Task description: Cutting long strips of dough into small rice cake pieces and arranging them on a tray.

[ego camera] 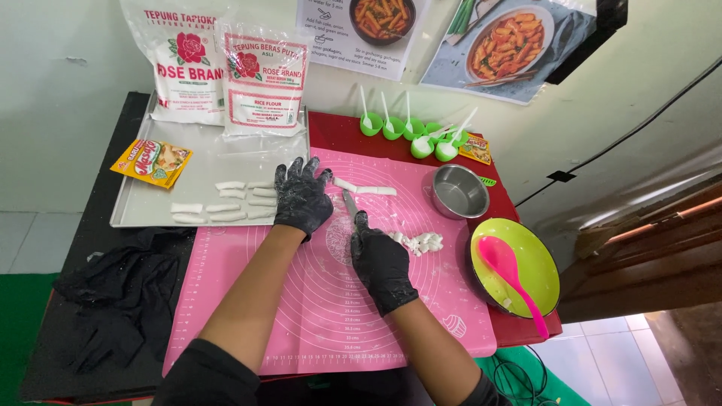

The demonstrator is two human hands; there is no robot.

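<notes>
- Left hand point(302, 197), black-gloved, lies flat on the pink mat point(331, 316), fingers spread open, fingertips at the tray's edge.
- Right hand point(382, 259) is closed around a knife point(350, 203), blade pointing away past the forefinger.
- Dough strip point(365, 188) lies just beyond the blade tip; cut dough bits point(421, 242) sit right of the knuckles.
- Tray point(150, 207) holds dough sticks point(226, 203) and a sachet point(152, 162).
- Steel bowl point(459, 192): contents cannot be told.
- Green plate point(530, 259) carries a pink spoon point(511, 274).

Bright, even daylight; the picture is sharp.
You see soft shadows under your hands, mild glare on the steel bowl point(457, 192), and bending at the edges.
</notes>
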